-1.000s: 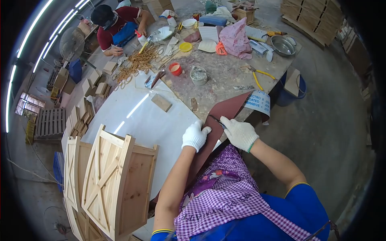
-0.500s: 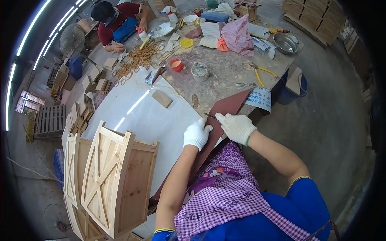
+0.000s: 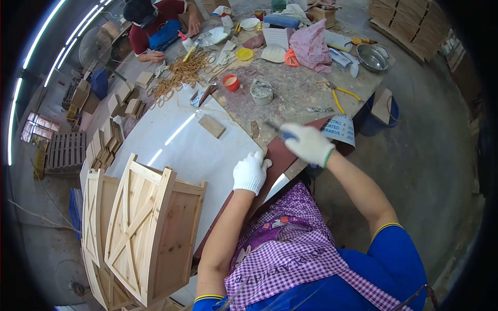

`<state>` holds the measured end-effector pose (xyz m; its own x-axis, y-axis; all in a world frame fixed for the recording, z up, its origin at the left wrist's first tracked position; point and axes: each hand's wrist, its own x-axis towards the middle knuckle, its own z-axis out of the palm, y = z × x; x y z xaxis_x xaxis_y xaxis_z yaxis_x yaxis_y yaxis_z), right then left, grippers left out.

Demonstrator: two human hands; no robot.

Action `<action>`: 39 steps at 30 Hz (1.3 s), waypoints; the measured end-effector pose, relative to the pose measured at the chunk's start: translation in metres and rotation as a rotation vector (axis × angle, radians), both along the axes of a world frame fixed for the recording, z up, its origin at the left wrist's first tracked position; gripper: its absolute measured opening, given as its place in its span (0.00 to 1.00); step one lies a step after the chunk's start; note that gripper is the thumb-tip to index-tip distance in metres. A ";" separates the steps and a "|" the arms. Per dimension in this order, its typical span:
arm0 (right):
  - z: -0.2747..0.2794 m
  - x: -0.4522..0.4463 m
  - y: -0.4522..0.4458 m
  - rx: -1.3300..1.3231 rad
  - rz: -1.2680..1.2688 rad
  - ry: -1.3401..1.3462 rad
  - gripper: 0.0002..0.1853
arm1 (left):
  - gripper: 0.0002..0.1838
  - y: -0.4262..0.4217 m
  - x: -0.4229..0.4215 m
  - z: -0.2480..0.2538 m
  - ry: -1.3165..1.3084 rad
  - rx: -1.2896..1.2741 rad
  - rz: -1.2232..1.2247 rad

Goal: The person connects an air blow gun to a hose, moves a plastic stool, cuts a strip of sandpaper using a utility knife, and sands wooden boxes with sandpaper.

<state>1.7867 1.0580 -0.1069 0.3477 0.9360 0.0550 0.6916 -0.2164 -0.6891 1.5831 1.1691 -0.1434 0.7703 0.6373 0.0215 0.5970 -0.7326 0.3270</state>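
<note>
A long brown sheet of sandpaper (image 3: pixel 280 156) lies across the table's near edge, with its far end curled over to show a white printed back (image 3: pixel 340 129). My left hand (image 3: pixel 249 172), in a white knit glove, presses on the sheet with its fingers bent. My gloved right hand (image 3: pixel 309 144) is closed around a dark knife (image 3: pixel 273 127), blurred by motion, above the sheet. The blade points away to the left, apart from the paper. Beyond my left hand is a small wooden block (image 3: pixel 211 126) on the white board (image 3: pixel 176 137).
Wooden crates with crossed slats (image 3: pixel 140 223) stand at the left. Farther back are a red cup (image 3: pixel 231 82), a grey-crusted pot (image 3: pixel 261 92), yellow-handled pliers (image 3: pixel 342 96) and a heap of rubber bands (image 3: pixel 179 75). A co-worker (image 3: pixel 161 26) sits across the table. A blue bin (image 3: pixel 377 115) stands right.
My right hand has lifted the knife off the sandpaper and swung it up and away. My left hand has shifted slightly left. The sheet's far end has moved a little toward the right.
</note>
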 end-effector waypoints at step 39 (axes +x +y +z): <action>0.054 0.080 0.062 -0.265 -0.062 -0.353 0.25 | 0.32 0.012 -0.105 0.050 0.114 -0.809 0.192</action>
<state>1.8667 1.1197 -0.0533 0.4065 0.9118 -0.0584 0.8548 -0.4021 -0.3281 1.4784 1.1809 -0.0937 0.6166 0.5430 -0.5701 0.7486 -0.1802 0.6380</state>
